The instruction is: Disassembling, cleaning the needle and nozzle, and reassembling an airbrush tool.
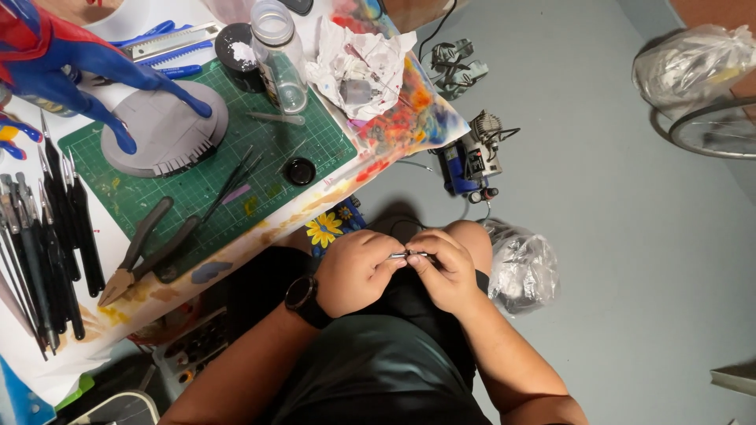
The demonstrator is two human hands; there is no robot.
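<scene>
My left hand (358,271) and my right hand (447,271) meet over my lap, both pinching a small thin metal part (409,254) between the fingertips. A black watch (305,301) sits on my left wrist. Most of the small part is hidden by my fingers, so its shape is unclear. My knees and dark shorts lie right under the hands.
A paint-stained table holds a green cutting mat (236,169), grey pliers (146,252), a clear bottle (279,55), a small black lid (299,171), a blue figure on a grey round base (165,126) and several black tools (47,236). On the floor stand a small compressor (472,161) and plastic bags (524,264).
</scene>
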